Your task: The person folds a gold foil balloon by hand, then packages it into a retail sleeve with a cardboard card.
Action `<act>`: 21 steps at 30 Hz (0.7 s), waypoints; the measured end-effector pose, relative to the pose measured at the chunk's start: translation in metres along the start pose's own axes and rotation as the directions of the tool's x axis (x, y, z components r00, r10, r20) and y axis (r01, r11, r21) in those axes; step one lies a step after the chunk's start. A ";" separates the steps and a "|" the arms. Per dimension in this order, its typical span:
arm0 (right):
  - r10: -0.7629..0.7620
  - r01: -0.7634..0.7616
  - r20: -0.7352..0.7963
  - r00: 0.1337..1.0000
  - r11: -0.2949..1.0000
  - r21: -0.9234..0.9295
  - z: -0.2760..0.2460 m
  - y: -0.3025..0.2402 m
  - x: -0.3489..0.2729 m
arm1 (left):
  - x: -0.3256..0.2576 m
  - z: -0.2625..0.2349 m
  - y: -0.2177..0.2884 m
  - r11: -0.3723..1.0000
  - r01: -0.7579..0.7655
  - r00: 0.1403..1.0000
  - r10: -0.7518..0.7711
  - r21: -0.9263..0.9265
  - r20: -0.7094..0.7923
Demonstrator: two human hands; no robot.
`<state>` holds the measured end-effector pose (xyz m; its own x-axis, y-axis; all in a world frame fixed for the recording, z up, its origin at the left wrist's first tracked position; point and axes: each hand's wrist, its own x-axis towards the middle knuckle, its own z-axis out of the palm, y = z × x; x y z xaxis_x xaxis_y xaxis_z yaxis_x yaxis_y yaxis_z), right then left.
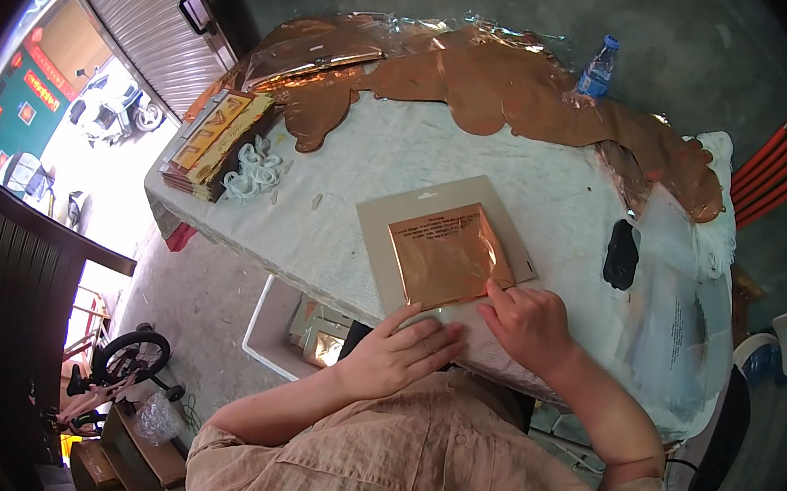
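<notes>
A flat square packet of shiny copper-coloured foil [445, 260] with dark print lies on a grey-beige card [375, 234] that has a hang hole at its top edge. My right hand [533, 327] has its fingers curled, with the thumb and index finger at the packet's lower right corner, apparently pinching its edge. At the lower left corner rests my left hand [401, 354], its fingers stretched out along the near edge of card and packet. The underside of both hands is hidden.
A white cloth [325, 171] covers the table. Brown-copper foil sheeting [449, 79] lines its far side, beside a water bottle [598, 68]. Printed packs [217, 145] and white loops [254, 171] lie left; a black object [621, 254] and clear sleeves [668, 322] right. Below stands a white bin [268, 323].
</notes>
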<state>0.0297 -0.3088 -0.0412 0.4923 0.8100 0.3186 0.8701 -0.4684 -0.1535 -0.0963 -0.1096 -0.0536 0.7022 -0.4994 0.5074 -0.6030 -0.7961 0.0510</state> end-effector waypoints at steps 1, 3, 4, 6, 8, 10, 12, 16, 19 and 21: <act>0.000 0.000 -0.014 1.000 1.000 0.006 0.001 0.001 0.000 | -0.001 0.001 0.001 1.000 -0.001 1.000 0.001 -0.001 0.001; -0.017 0.017 -0.005 1.000 1.000 -0.008 0.001 0.002 0.004 | -0.002 0.001 0.002 1.000 0.021 1.000 -0.021 0.019 -0.005; -0.036 0.036 0.004 0.999 0.999 -0.023 0.000 0.002 0.006 | -0.003 0.001 0.003 1.000 0.020 1.000 -0.020 0.021 -0.003; -0.041 0.042 0.027 0.999 0.998 -0.040 -0.004 0.003 0.008 | -0.001 0.003 0.004 0.998 0.020 1.000 -0.020 0.063 -0.005; -0.048 0.051 0.050 0.998 0.997 -0.057 -0.006 0.005 0.007 | 0.001 0.003 0.008 0.997 0.033 0.999 -0.033 0.068 -0.006; -0.133 0.128 -0.036 0.991 0.986 -0.110 -0.004 0.006 0.006 | 0.006 0.000 0.010 0.996 0.054 0.999 -0.054 0.066 -0.010; -0.150 0.145 -0.040 0.988 0.984 -0.098 -0.006 0.003 0.009 | 0.013 -0.005 0.015 0.996 0.066 0.997 -0.065 0.061 -0.030; -0.163 0.159 -0.029 0.986 0.982 -0.106 -0.001 0.000 0.012 | 0.014 0.005 0.011 0.997 0.082 0.995 -0.082 0.002 0.059; -0.181 0.185 0.044 0.983 0.973 -0.135 -0.001 0.000 0.016 | 0.008 0.014 0.007 0.997 0.072 0.997 -0.072 -0.005 0.040; -0.197 0.201 0.043 0.980 0.969 -0.144 0.000 0.000 0.018 | 0.005 0.019 0.003 0.999 0.034 0.999 -0.035 -0.037 -0.038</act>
<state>0.0386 -0.2939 -0.0356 0.3122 0.9007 0.3021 0.9384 -0.3419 0.0496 -0.0872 -0.1213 -0.0670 0.7080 -0.4580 0.5376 -0.5926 -0.7993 0.0996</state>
